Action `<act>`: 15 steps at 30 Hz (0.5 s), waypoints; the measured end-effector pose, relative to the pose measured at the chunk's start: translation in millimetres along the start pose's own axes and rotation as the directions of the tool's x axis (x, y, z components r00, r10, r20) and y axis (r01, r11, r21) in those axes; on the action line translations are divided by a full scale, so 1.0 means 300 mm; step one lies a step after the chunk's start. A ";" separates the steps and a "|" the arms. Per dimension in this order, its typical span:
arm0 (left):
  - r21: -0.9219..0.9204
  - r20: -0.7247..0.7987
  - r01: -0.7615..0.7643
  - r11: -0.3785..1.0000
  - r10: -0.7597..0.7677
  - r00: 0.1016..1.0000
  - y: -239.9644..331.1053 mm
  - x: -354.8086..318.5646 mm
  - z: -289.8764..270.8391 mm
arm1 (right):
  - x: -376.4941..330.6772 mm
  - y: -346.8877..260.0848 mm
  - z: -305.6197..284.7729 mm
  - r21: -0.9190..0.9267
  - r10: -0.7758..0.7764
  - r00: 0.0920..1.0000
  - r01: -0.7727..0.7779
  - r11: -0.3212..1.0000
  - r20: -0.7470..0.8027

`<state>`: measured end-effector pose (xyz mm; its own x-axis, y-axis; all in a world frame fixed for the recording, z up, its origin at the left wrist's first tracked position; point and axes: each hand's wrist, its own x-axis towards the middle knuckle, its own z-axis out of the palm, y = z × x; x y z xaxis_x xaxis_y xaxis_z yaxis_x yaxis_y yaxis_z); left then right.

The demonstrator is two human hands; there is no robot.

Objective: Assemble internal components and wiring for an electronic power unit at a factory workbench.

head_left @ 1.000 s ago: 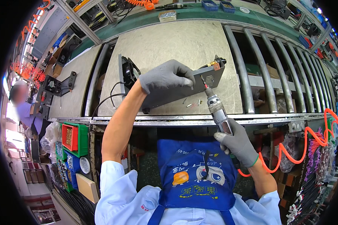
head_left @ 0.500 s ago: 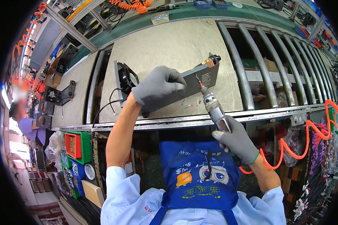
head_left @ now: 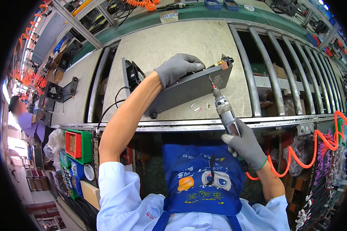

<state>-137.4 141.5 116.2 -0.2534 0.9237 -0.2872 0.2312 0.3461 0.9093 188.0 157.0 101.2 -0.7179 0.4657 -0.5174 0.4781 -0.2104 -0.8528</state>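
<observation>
Workbench [head_left: 162, 46] with a pale, speckled flat top, seen from above; its metal front edge runs across the middle of the view. A dark grey metal housing [head_left: 189, 90] rests on the top, tilted up on its long edge, with a black fan [head_left: 133, 75] at its left end. Several small white screws [head_left: 199, 107] lie loose on the top just in front of the housing. To the right, the surface gives way to a row of parallel grey rollers [head_left: 273, 65]. A green strip [head_left: 204, 13] borders the far edge.
</observation>
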 end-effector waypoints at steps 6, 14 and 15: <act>-0.072 0.139 0.044 0.996 -0.034 0.990 -0.006 0.041 0.010 | 0.000 -0.007 -0.008 0.009 -0.004 1.000 0.004 1.000 0.012; 0.001 0.130 0.051 0.999 -0.050 0.990 0.001 0.046 0.012 | 0.006 0.004 -0.016 0.128 0.014 0.997 -0.024 0.991 0.077; 0.008 0.127 0.061 0.998 -0.062 0.990 0.002 0.047 0.014 | 0.006 0.005 -0.014 0.130 0.014 0.997 -0.024 0.991 0.076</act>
<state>-137.0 155.5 111.4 -0.1463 0.9139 -0.3786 0.2232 0.4034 0.8874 189.6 161.1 99.2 -0.7478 0.3958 -0.5330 0.4252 -0.3310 -0.8424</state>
